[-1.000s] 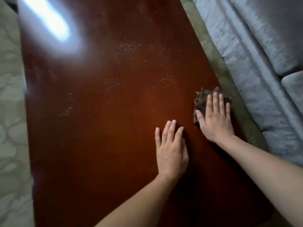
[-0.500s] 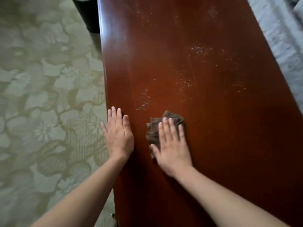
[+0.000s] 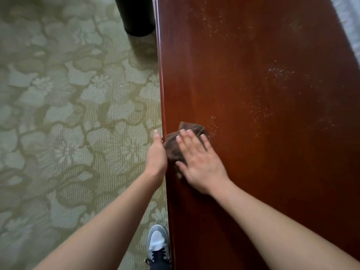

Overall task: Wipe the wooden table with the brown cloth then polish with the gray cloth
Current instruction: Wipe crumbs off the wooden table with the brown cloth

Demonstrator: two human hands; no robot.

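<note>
The dark reddish wooden table [image 3: 272, 172] fills the right half of the view, with pale crumbs scattered over its middle and far part. A crumpled brown cloth [image 3: 175, 145] lies at the table's left edge. My right hand [image 3: 198, 162] presses flat on the cloth, fingers spread and pointing away from me. Just off that edge, my left hand [image 3: 156, 156] is held edge-on beside the cloth, fingers together and its palm hidden. No gray cloth is in view.
Patterned green carpet [image 3: 68, 114] covers the floor to the left. A black cylindrical object [image 3: 136, 16] stands on it near the table's far left edge. My grey and white shoe [image 3: 157, 244] is beside the table. A strip of grey sofa [image 3: 350, 26] shows at the top right.
My right hand has slid the brown cloth from the table's right side across to its left edge. My left hand has moved off the tabletop to the edge beside the cloth.
</note>
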